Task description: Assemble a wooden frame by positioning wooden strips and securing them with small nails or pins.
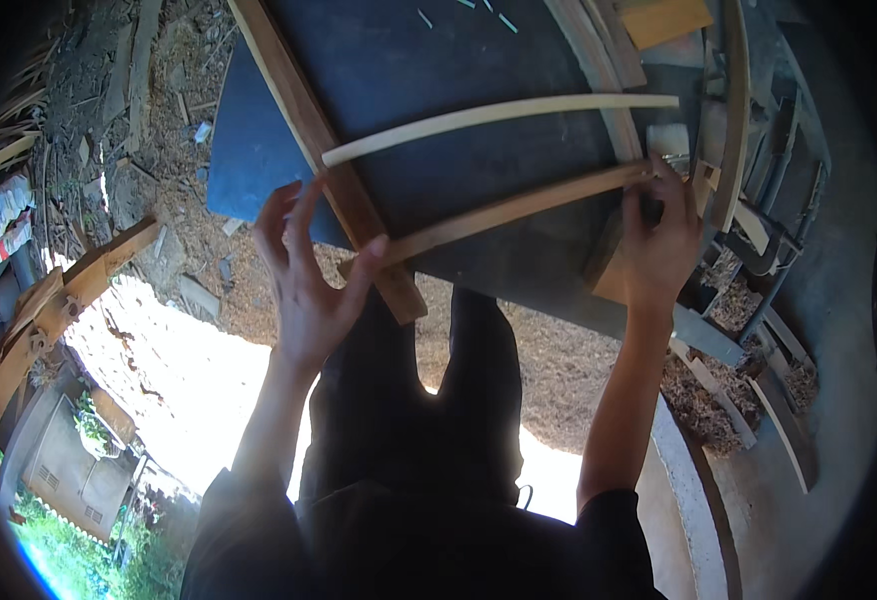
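A brown wooden slat [519, 208] lies across two long wooden rails, over a dark tabletop [439, 60]. My right hand [662, 240] has its fingers bent around the slat's right end, where it meets the right rail [599, 70]. My left hand [309, 275] is open with fingers spread beside the left rail [304, 110]. Its thumb tip is at the slat's left end, apparently touching the wood. Farther off, a paler slat [499, 112] also spans both rails, and neither hand is on it.
Small pale sticks [467, 4] lie at the tabletop's far part. Wooden boards [734, 120] and offcuts crowd the right side, with shavings [729, 400] below. A notched beam [69, 300] stands at the left. Dirt and scraps [174, 200] cover the ground.
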`<state>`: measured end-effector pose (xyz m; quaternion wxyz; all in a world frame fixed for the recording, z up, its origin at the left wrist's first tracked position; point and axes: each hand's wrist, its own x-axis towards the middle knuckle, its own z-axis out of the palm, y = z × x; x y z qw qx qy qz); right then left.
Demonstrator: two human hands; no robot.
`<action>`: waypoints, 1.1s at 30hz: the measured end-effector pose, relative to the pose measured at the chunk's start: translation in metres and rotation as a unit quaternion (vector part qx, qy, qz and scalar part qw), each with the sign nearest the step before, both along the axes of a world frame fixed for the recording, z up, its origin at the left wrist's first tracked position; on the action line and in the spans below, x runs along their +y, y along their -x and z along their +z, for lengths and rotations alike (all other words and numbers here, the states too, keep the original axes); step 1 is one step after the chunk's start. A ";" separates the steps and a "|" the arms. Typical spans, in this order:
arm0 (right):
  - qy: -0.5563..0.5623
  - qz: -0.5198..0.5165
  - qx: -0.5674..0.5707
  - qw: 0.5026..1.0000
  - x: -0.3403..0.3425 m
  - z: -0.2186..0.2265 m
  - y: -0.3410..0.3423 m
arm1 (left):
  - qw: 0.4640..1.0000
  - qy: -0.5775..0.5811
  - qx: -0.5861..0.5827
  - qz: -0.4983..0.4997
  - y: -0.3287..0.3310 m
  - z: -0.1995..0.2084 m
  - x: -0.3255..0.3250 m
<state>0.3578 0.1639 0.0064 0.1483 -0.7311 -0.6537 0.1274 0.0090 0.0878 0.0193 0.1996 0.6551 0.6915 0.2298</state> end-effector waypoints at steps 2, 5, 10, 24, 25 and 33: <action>-0.042 0.029 -0.028 0.998 0.001 0.011 0.010 | 0.998 -0.018 0.001 0.057 0.016 0.002 0.035; -0.111 0.051 -0.016 0.992 0.015 0.018 0.026 | 0.989 -0.066 -0.018 0.128 0.038 -0.008 0.090; -0.195 0.079 0.003 0.978 0.088 0.014 0.068 | 0.985 -0.113 -0.025 0.129 0.050 -0.035 0.144; -0.134 0.091 -0.151 0.975 0.198 -0.025 0.109 | 0.985 -0.095 0.095 0.109 0.047 -0.059 0.163; -0.129 0.094 -0.152 0.975 0.199 -0.024 0.109 | 0.985 -0.098 0.088 0.111 0.047 -0.059 0.162; -0.146 0.098 -0.163 0.971 0.208 -0.032 0.103 | 0.986 -0.092 0.066 0.119 0.051 -0.060 0.159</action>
